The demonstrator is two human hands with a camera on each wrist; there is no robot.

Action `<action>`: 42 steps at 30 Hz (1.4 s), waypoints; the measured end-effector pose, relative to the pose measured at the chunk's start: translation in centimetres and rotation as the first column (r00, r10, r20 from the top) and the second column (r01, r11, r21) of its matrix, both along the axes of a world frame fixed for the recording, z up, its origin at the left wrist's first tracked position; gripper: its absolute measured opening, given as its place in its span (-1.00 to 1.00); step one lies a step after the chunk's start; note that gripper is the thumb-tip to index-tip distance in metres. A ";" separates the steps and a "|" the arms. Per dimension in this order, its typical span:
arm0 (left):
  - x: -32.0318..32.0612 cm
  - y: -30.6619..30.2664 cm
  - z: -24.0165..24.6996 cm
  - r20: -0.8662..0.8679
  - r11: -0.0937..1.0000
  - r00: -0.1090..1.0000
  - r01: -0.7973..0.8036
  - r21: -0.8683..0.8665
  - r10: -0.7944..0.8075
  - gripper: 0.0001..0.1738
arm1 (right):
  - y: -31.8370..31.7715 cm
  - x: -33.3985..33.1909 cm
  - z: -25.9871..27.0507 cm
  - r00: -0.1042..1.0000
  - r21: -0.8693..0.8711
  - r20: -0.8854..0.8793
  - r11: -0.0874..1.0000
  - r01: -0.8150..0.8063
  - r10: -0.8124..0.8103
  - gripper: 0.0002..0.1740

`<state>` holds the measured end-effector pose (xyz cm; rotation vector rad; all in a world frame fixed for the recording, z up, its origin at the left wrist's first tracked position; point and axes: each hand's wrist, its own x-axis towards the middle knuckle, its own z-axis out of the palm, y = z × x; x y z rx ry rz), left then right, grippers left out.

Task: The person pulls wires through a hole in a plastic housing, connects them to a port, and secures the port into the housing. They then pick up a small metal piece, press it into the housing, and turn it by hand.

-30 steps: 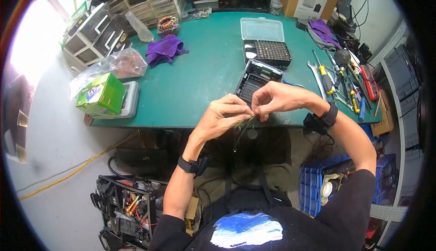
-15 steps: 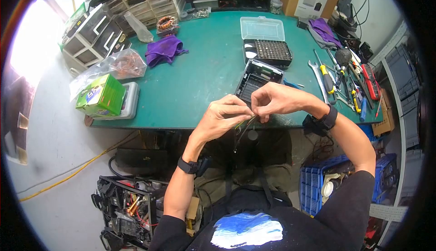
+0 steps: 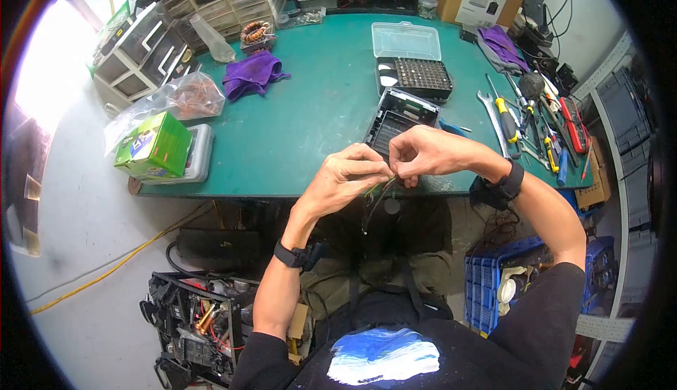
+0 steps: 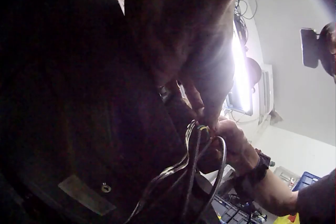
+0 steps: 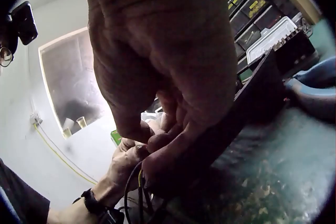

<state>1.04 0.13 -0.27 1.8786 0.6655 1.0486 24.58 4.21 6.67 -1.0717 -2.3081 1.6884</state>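
Closest to me, at the near edge of the green table (image 3: 310,122), my left hand (image 3: 345,177) and right hand (image 3: 423,151) meet fingertip to fingertip. Both have their fingers curled tight and pinch the top of a thin bundle of wires (image 3: 375,203), which hangs down below the table edge. Just behind my hands lies a black plastic case (image 3: 397,118), open side up. Beyond it stands a bit box (image 3: 416,76) with its clear lid raised. Hand tools (image 3: 525,118) lie to the right, and a purple cloth (image 3: 252,74) lies far left.
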 end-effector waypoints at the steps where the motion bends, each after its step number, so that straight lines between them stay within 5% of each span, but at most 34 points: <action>1: 0.0 0.0 0.1 -0.005 1.000 1.000 0.002 0.006 -0.002 -0.80 | 0.0 -0.1 0.0 1.000 -0.003 0.009 1.000 -0.001 0.001 -0.75; 18: -0.1 0.0 0.3 -0.025 0.999 0.999 0.037 -0.014 -0.037 -0.78 | -0.1 -0.4 0.2 0.997 0.034 0.077 0.999 0.022 -0.024 -0.82; 21: 0.0 0.0 0.6 -0.126 0.979 0.988 0.108 0.176 -0.086 -0.79 | 0.0 -0.2 -0.2 0.979 0.052 0.071 0.981 0.187 -0.190 -0.84; 26: 0.1 -0.1 0.7 -0.041 1.000 0.999 0.018 0.000 -0.018 -0.85 | -1.1 0.1 -0.1 0.971 0.080 -0.113 0.972 0.219 -0.210 -0.84; 33: 0.1 0.0 1.0 -0.039 1.000 0.999 -0.015 -0.013 0.015 -0.86 | -2.2 1.3 0.1 0.937 0.158 -0.236 0.941 0.298 -0.257 -0.94; 40: 0.2 0.0 1.0 -0.006 0.996 0.999 -0.045 -0.082 0.045 -0.85 | -3.3 2.1 -0.2 0.898 0.076 -0.309 0.933 0.352 -0.314 -0.95; 42: 0.2 -0.1 0.9 -0.001 0.994 0.998 -0.065 -0.087 0.065 -0.85 | -3.8 1.9 0.3 0.920 0.178 -0.219 0.914 0.364 -0.324 -0.90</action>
